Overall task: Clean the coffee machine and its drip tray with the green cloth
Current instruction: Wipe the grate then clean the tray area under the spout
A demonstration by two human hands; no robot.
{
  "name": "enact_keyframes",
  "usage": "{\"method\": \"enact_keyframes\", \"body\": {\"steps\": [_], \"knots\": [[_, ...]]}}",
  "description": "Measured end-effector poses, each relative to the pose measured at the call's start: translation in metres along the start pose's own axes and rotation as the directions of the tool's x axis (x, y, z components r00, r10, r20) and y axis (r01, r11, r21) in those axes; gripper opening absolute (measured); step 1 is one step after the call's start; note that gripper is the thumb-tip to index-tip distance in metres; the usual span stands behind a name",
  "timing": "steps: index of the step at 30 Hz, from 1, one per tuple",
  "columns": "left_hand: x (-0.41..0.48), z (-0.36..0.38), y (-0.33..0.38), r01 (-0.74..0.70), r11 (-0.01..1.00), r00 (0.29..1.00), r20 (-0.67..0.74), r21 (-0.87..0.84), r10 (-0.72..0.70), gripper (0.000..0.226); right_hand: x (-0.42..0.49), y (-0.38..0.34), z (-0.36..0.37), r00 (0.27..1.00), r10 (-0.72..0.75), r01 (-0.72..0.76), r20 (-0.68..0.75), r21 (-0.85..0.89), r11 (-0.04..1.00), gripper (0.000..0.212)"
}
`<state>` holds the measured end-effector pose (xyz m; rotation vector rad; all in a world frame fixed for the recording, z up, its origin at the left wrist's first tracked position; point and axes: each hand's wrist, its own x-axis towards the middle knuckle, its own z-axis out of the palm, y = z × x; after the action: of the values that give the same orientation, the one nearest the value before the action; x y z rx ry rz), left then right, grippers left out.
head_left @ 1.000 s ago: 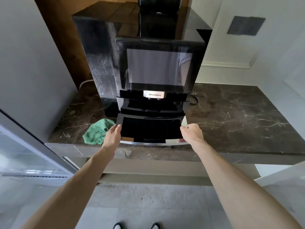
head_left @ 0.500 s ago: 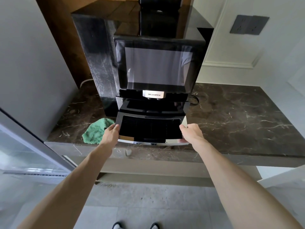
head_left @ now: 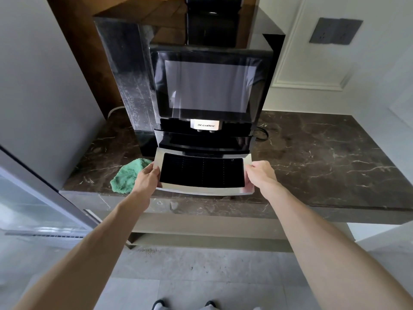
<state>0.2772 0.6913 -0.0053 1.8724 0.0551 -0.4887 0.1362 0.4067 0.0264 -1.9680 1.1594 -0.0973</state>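
A tall glossy black coffee machine (head_left: 207, 83) stands on the dark marble counter (head_left: 324, 157). Its drip tray (head_left: 202, 171), chrome-rimmed with a black grille, sticks out from the machine's base to the counter's front edge. My left hand (head_left: 146, 177) grips the tray's left side and my right hand (head_left: 260, 175) grips its right side. A crumpled green cloth (head_left: 127, 175) lies on the counter just left of the tray, partly behind my left hand.
A grey panel (head_left: 44, 97) walls in the left side, with a glass-fronted door (head_left: 33, 209) below it. A black cable (head_left: 261, 134) runs behind the machine on the right. A shelf (head_left: 201, 240) sits under the counter. A wall socket plate (head_left: 335, 31) is upper right.
Both hands keep their grip on the drip tray's sides. The tray has shifted only slightly; the view has tilted a little.
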Motion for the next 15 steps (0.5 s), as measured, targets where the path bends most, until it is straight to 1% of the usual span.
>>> {"method": "enact_keyframes", "body": {"steps": [3, 6, 11, 13, 15], "knots": [[0.000, 0.005, 0.005, 0.029, 0.999, 0.999, -0.038, 0.037, -0.028, 0.033, 0.007, 0.000, 0.002, 1.000, -0.008, 0.008, 0.004, -0.013, 1.000, 0.028], [-0.001, 0.010, 0.010, 0.072, 0.994, 0.994, -0.085, 0.088, -0.065, 0.030, 0.013, 0.005, 0.009, 0.999, 0.026, -0.026, 0.027, 0.022, 0.999, 0.028], [0.002, 0.008, 0.010, 0.077, 0.989, 0.996, -0.061, 0.123, -0.070, 0.037, 0.024, 0.017, 0.019, 0.998, 0.053, -0.055, 0.047, 0.052, 0.997, 0.036], [0.006, 0.006, 0.013, 0.109, 0.989, 0.993, -0.062, 0.097, -0.103, 0.033, 0.029, 0.016, 0.018, 0.998, 0.057, -0.058, 0.033, 0.059, 0.997, 0.037], [0.007, 0.004, 0.017, 0.146, 0.988, 0.988, -0.063, 0.049, -0.143, 0.020, 0.032, 0.013, 0.017, 0.997, 0.067, -0.069, 0.031, 0.053, 0.996, 0.036]]}}
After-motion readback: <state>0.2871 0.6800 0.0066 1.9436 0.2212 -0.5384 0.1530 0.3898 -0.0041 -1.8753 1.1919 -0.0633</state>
